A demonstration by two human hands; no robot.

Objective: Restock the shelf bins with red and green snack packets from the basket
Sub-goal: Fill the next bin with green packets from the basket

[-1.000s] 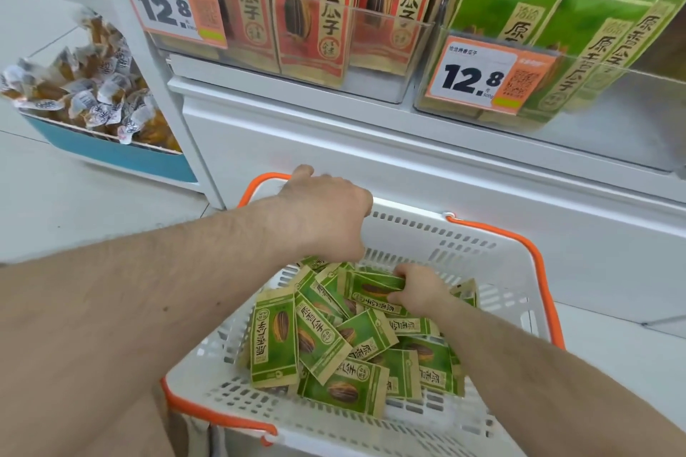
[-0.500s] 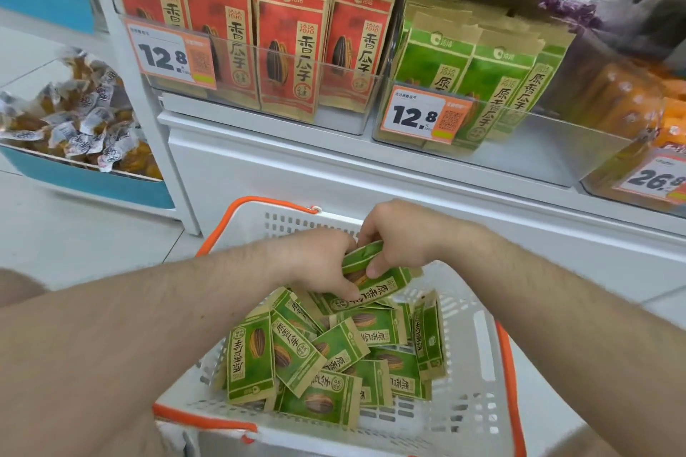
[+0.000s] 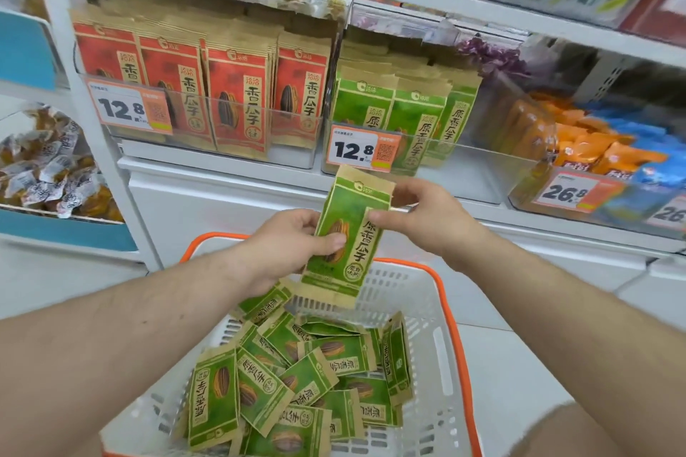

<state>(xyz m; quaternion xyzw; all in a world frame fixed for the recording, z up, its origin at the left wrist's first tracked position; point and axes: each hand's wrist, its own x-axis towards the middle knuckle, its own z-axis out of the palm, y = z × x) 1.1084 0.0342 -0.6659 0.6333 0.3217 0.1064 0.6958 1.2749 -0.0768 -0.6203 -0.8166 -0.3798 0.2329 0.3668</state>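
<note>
Both hands hold one green packet (image 3: 347, 234) upright above the basket (image 3: 443, 338), just below the front of the green bin (image 3: 464, 159). The left hand (image 3: 286, 249) grips its lower left edge, thumb across the face. The right hand (image 3: 423, 215) pinches its upper right edge. The packet touches nothing but the hands.

The basket contains a loose heap of green packets (image 3: 297, 378), overlapping at mixed angles. No red packets are visible in it. The red bin (image 3: 208, 145) appears full across its front. The green bin holds a few packets at its left, with open space to the right.

Risks, as judged:
- The green bin's clear front wall stands between packet and slot. A lift that is too low would catch the packet's top edge and crumple it.
- Packets already in the bin lean slightly. Pushing in alongside could topple them.
- Releasing one hand early leaves a thin edge grip. The packet could slip back into the basket.
- The red bin sits immediately left. A misdirected placement would mix stock.
</note>
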